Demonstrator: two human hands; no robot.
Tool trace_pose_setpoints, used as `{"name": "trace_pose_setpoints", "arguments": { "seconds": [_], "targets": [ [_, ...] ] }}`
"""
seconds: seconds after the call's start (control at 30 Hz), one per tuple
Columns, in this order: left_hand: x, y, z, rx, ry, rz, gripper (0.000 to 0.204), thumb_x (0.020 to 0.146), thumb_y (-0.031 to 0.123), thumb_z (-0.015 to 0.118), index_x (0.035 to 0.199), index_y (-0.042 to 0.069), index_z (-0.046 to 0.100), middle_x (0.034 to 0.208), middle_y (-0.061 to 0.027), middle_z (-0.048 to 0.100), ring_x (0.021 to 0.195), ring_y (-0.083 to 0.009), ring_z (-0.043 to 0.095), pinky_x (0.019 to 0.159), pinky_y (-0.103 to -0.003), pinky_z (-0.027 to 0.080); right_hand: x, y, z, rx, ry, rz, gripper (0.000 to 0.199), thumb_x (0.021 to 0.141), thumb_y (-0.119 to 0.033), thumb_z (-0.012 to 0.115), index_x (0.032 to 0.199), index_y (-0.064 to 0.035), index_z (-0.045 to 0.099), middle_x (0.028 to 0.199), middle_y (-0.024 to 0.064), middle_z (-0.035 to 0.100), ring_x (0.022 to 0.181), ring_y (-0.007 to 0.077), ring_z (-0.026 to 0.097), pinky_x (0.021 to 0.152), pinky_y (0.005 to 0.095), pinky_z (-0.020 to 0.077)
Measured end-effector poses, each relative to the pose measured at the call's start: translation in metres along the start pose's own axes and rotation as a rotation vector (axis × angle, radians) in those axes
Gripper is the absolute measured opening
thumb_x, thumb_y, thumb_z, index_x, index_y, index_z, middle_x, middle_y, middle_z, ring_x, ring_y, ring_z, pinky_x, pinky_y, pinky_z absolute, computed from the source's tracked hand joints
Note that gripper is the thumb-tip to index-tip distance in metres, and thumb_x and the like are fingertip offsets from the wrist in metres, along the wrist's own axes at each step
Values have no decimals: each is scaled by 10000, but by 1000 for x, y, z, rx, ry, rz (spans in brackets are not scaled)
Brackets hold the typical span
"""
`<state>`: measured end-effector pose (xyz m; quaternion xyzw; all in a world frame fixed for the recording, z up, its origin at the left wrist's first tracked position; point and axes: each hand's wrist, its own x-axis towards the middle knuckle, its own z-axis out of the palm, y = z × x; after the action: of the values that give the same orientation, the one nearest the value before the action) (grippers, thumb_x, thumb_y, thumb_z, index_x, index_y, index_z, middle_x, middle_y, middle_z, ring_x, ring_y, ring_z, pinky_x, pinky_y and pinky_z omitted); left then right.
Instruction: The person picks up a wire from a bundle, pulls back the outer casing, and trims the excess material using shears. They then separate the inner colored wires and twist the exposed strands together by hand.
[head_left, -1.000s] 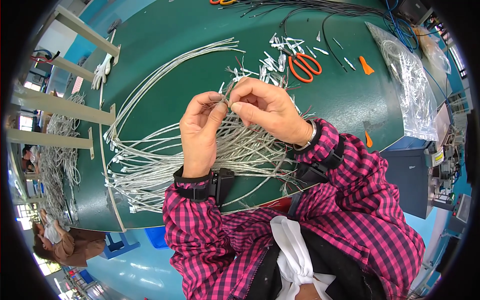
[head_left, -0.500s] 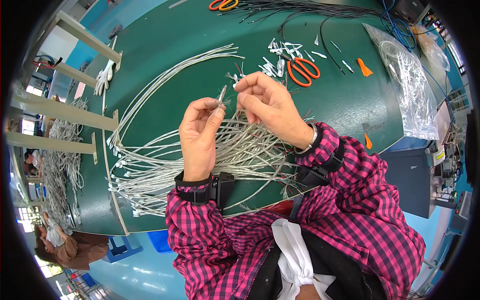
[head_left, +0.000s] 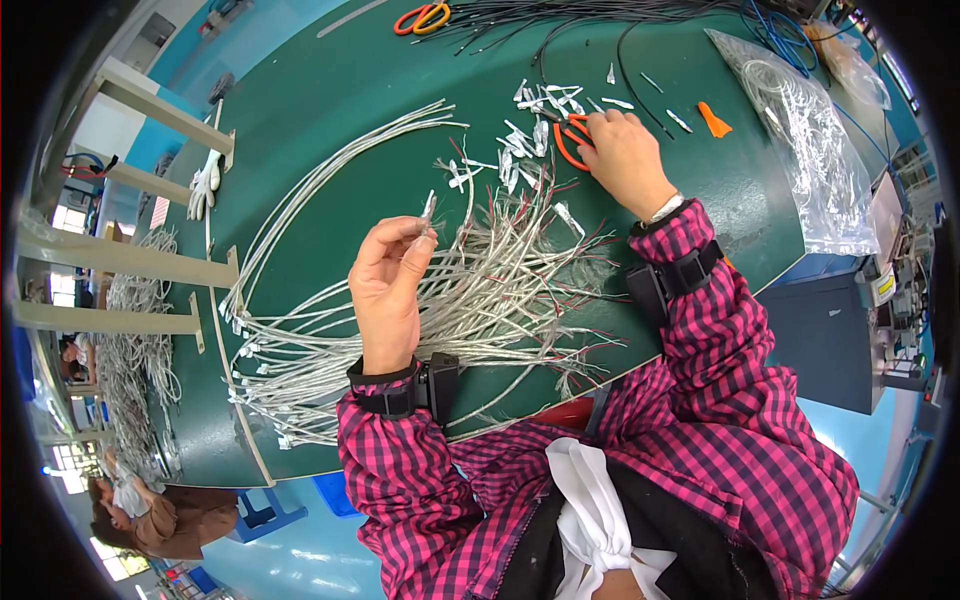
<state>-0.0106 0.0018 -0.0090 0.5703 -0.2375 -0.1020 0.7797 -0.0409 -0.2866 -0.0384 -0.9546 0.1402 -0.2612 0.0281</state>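
Observation:
My left hand (head_left: 388, 290) pinches a cable end with white wrap at its tip (head_left: 429, 206), held up above the table. My right hand (head_left: 632, 165) is reached out to the far right, its fingers closed on the handle of orange-handled scissors (head_left: 561, 150), which lie among white scraps (head_left: 515, 140). Below and between the hands spreads a heap of silvery braided cables (head_left: 470, 300), with thin red and pale wires frayed out at their right ends. Several more braided cables (head_left: 300, 185) curve away at the far left.
Black cables (head_left: 560, 14) and orange-and-yellow scissors (head_left: 424, 18) lie along the far edge. At the right are a clear plastic bag of cables (head_left: 800, 140) and an orange piece (head_left: 714, 121). Beige rails (head_left: 130, 245) and a white glove (head_left: 204, 185) flank the left. Another person (head_left: 170, 515) sits beyond.
My right hand has left the cable end, moving right and away to the orange-handled scissors. My left hand keeps the cable end in nearly the same place. The view has shifted slightly.

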Motion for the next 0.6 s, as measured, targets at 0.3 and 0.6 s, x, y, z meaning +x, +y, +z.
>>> {"name": "trace_pose_setpoints", "arguments": {
  "seconds": [0.3,0.6],
  "targets": [
    [-1,-2,-2,-45,-51,-9,148,876,21,589,1021,-4,587,960,-63,585,839,-131,543,779,-261,440,2,-6,-3,234,98,-48,152,775,-122,653,853,-20,572,787,122,598,717,291,596,632,379,482],
    [1,-4,-4,-159,-25,-60,154,888,39,578,1037,-4,583,934,-69,590,825,-136,527,778,-266,424,-5,-44,-25,509,216,-124,109,789,-103,634,854,-28,588,786,118,592,680,289,587,612,373,477]
  ]
}}
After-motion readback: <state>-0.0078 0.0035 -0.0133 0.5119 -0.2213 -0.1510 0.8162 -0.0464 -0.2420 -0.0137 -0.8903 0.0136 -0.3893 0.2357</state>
